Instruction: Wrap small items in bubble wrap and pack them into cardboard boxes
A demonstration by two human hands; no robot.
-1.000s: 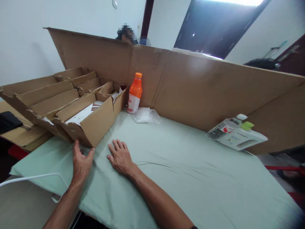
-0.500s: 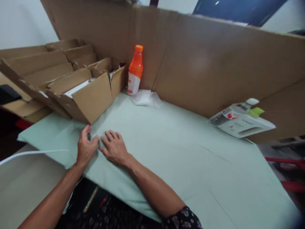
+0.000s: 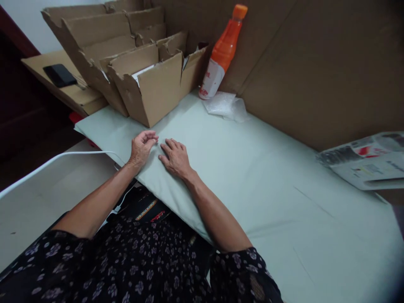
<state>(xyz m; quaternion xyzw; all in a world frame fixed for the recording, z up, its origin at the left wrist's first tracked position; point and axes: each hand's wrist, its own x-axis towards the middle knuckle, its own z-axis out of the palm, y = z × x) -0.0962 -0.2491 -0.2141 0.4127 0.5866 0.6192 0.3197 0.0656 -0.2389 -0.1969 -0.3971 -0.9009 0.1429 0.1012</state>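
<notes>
On the pale green cloth of the table [image 3: 252,185], my right hand [image 3: 176,158] lies palm down with its fingers spread, holding nothing. Close to its left, my left hand [image 3: 142,147] rests on its side near the table's front edge. Its fingers are loosely bent, with the thumb a little apart from them, and nothing shows between them. A small gap separates the two hands. Just beyond them stands the nearest corner of a divided cardboard box [image 3: 164,90], which neither hand touches.
Behind the box's right end an orange bottle [image 3: 221,54] leans by the cardboard wall [image 3: 284,75], with crumpled clear plastic wrap [image 3: 225,105] beside it. Clear and white containers [image 3: 372,162] lie at the right. A black phone [image 3: 59,75] and a white cable [image 3: 63,155] are at the left.
The view has tilted down and turned left, so more of the patterned clothing and the phone show. My left hand's fingers have bent closer to its thumb; my right hand stays flat.
</notes>
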